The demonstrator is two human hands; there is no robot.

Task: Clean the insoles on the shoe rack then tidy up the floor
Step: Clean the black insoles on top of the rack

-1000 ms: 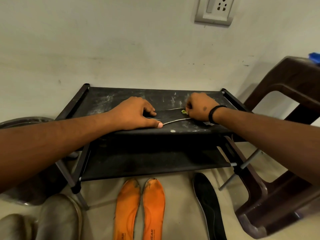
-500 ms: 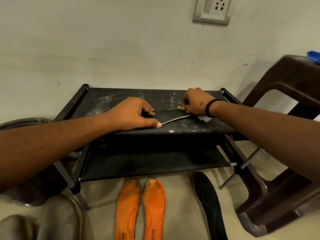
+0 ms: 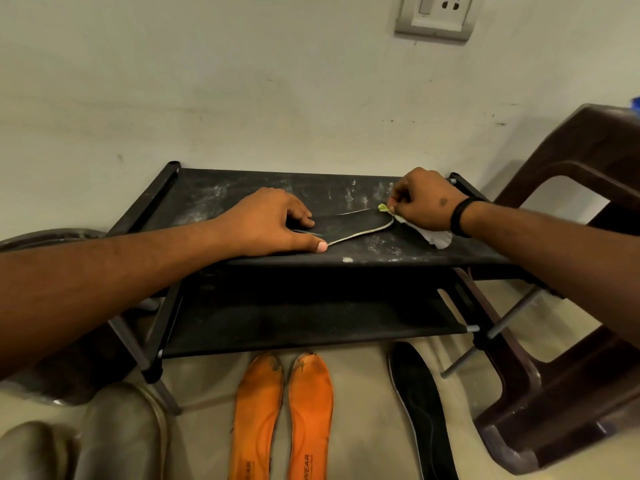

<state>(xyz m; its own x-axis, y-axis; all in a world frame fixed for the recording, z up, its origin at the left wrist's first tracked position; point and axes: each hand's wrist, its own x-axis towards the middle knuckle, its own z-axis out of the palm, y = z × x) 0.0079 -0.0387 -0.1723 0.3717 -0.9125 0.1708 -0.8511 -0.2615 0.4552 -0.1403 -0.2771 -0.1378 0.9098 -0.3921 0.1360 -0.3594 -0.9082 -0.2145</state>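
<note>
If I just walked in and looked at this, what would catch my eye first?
Probably the two orange insoles lying side by side on the floor in front of the black rack. Next, the hands on the rack's dusty top shelf: the left hand presses down a black insole while the right hand pinches something small and green at its tip, over a white cloth. Another black insole lies on the floor to the right.

bare forearms, a black wristband (image 3: 460,216) on the right wrist.
</note>
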